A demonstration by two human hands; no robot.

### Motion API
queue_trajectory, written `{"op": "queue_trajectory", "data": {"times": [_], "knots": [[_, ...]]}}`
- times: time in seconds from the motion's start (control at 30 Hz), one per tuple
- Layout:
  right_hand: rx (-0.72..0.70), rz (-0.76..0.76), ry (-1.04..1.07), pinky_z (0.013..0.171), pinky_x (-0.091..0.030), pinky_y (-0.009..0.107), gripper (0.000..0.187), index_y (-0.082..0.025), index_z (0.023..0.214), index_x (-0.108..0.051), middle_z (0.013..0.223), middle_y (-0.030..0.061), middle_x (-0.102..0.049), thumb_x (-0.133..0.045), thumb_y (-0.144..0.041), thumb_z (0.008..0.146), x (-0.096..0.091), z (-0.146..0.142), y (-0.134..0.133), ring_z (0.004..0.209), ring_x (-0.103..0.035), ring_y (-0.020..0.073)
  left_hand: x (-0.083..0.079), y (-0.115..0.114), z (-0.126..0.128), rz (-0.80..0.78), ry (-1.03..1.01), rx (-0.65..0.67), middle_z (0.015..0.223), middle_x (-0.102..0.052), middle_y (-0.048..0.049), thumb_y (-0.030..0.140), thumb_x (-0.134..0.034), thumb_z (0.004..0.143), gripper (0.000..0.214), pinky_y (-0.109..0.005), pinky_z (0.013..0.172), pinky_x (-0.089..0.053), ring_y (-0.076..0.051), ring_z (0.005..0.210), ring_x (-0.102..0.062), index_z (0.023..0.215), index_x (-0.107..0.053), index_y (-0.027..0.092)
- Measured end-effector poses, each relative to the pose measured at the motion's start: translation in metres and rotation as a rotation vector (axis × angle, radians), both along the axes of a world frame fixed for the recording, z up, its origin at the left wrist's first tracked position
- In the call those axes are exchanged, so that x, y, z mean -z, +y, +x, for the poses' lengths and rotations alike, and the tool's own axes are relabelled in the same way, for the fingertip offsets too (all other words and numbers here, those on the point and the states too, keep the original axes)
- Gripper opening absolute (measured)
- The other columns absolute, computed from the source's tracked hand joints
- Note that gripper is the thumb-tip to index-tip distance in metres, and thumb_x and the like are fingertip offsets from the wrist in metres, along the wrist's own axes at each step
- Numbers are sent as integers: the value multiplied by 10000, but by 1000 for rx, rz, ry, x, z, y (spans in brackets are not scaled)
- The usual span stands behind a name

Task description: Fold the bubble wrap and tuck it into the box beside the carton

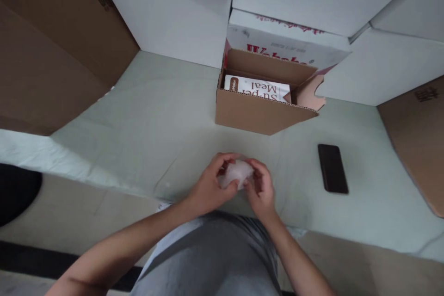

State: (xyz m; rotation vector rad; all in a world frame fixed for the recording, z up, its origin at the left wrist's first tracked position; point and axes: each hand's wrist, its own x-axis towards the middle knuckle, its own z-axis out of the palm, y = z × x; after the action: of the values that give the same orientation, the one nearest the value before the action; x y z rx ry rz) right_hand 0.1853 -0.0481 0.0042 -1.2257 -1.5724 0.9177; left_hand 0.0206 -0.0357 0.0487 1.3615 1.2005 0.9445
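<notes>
Near the front edge of the table, both hands hold a small, whitish, translucent bundle (236,174) that looks like crumpled plastic wrap. My left hand (217,182) curls round its left side, thumb across the front. On the right side, my right hand (261,187) grips it with bent fingers and thumb. Whether anything is wrapped inside cannot be seen. Beyond the hands stands an open brown cardboard box (256,113) with a flap up at its right end. Inside it is a white carton (258,88) with brown lettering, "Su-per Meal", upside down from here.
A black phone (333,169) lies on the pale green table cover (149,115) to the right. White boxes (180,14) are stacked along the back, with a red-lettered white box (287,39) behind the open one. Large brown cartons (52,51) flank the table on both sides.
</notes>
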Motion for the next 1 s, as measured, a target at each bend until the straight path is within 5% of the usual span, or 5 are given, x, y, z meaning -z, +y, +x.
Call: {"op": "queue_trajectory", "data": {"times": [0.23,0.4,0.53,0.77,1.0], "knots": [[-153,-415,227,612,-530,312,560,-242,1157,-581,955,77,-683,-641,-585,718,-35,50,18,747,-649,206,-42,28,-6,580,181,365,1217,-505,-126,260,-578,816,529,-371,947,-463,-233,1119,-522,1309,-392,214],[167,-255,212,491,-456,264,567,-212,1005,-618,825,67,-644,-674,-637,633,-51,78,18,613,-585,174,-76,99,-2,802,640,165,1323,-467,-104,250,-512,867,390,-574,1102,-222,-328,1350,-316,1247,-451,183],[286,-105,164,458,-424,247,514,-202,993,-610,741,44,-588,-657,-603,675,-72,90,14,548,-533,143,-95,129,5,829,844,295,1056,-600,-88,156,-430,871,153,-546,1025,-346,-303,1192,-502,911,-576,133],[685,345,58,537,-454,263,304,-190,895,-612,723,9,-534,-753,-323,660,-115,80,17,637,-529,138,-87,81,11,824,982,467,1037,-644,-145,87,-371,885,207,-463,896,-492,-299,1124,-561,852,-571,129],[660,354,-417,628,-509,309,238,-188,921,-575,871,58,-608,-658,-317,740,-119,57,39,737,-590,167,-70,57,15,868,1045,375,1142,-630,-217,65,-357,866,210,-458,917,-507,-324,1192,-532,870,-562,108]]}}
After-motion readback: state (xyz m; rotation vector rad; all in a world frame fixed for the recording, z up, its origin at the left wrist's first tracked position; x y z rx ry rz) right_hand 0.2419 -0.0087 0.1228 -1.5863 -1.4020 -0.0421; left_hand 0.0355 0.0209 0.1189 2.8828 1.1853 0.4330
